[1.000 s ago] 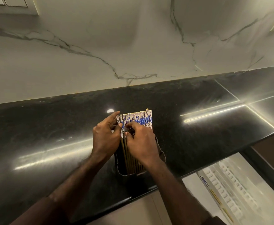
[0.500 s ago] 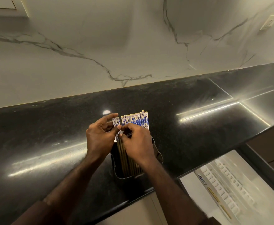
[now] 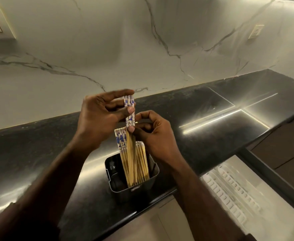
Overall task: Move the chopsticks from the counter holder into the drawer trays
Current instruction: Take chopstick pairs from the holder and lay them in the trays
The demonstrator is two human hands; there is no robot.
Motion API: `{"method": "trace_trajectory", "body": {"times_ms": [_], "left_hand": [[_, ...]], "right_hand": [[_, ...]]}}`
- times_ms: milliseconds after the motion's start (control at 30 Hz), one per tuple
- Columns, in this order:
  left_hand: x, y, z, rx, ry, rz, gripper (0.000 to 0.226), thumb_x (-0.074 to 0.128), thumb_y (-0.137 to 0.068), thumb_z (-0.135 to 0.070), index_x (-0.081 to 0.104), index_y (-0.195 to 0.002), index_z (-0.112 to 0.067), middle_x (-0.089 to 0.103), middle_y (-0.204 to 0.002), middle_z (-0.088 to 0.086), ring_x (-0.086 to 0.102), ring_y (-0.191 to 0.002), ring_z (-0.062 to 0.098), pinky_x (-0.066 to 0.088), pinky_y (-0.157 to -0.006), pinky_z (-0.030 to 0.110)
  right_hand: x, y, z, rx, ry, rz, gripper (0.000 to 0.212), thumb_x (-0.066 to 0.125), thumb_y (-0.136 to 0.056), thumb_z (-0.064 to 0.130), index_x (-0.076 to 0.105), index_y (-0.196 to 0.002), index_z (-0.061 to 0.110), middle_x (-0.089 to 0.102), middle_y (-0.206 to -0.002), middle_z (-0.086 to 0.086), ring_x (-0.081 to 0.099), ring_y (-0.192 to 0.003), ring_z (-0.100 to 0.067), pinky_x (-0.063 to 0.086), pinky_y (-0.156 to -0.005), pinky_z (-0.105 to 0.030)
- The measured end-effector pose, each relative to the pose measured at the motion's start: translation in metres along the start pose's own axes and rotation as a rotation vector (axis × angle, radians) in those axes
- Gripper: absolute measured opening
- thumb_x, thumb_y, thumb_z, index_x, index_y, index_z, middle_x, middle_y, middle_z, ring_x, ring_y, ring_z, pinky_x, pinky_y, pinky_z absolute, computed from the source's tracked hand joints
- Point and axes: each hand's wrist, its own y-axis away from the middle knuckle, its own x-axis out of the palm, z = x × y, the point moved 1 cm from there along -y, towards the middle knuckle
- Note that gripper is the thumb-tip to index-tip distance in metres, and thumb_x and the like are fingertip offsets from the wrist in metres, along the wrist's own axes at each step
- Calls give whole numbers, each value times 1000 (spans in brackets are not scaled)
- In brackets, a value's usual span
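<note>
A black square holder (image 3: 141, 189) stands near the front edge of the black counter, with several wooden chopsticks (image 3: 139, 164) with blue-and-white patterned tops standing in it. A small bunch of chopsticks (image 3: 129, 108) is raised partway out of the holder, its lower ends still inside. My left hand (image 3: 99, 117) pinches the patterned tops of that bunch. My right hand (image 3: 153, 136) grips the same bunch just below, thumb and forefinger around the shafts. The white drawer trays (image 3: 233, 193) with ribbed slots lie in the open drawer at lower right.
The black counter (image 3: 38, 153) runs left to right under a white marble backsplash (image 3: 142, 40). A wall socket (image 3: 256, 31) sits on the backsplash at upper right. Dark cabinet fronts (image 3: 282, 148) lie right of the drawer.
Both hands have lifted a small bunch of chopsticks up out of the row in the holder; before, they were pinching the tops at holder level.
</note>
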Motion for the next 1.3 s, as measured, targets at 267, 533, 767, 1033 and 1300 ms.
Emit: {"method": "trace_trajectory", "body": {"times_ms": [267, 533, 767, 1033, 1300], "left_hand": [[88, 13, -63, 54, 141, 90, 44, 74, -75, 0, 68, -115, -16, 76, -94, -2, 73, -90, 15, 60, -69, 27], [217, 67, -101, -5, 277, 144, 38, 72, -77, 4, 70, -107, -18, 76, -93, 7, 74, -86, 23, 60, -70, 33], [324, 104, -114, -68, 349, 140, 34, 70, -78, 6, 69, -105, -15, 75, -95, 5, 74, -87, 20, 60, -70, 30], [399, 101, -85, -189, 329, 97, 31, 69, -81, 1, 69, -107, -17, 73, -100, 4, 73, -87, 13, 58, -69, 23], [449, 71, 0, -381, 339, 47, 31, 70, -80, 2, 71, -104, -18, 74, -98, 4, 73, -86, 12, 59, -68, 24]], "right_hand": [[-95, 56, 33, -41, -8, 9, 20, 71, -85, 9, 64, -104, 10, 76, -96, -10, 73, -90, -25, 58, -84, -39], [-210, 164, 35, 43, 107, -52, 19, 66, -89, 9, 67, -108, 8, 76, -96, -9, 73, -89, -22, 58, -87, -43], [-303, 239, 29, 129, 132, -153, 16, 68, -87, 8, 70, -102, 13, 76, -94, -9, 73, -87, -24, 59, -83, -40], [-370, 267, -13, 266, 153, -175, 16, 68, -86, 7, 70, -99, 16, 76, -92, -8, 74, -83, -21, 60, -79, -32], [-408, 237, -82, 464, 162, -236, 13, 70, -85, 8, 73, -92, 19, 77, -87, -7, 74, -79, -20, 60, -83, -39]]}}
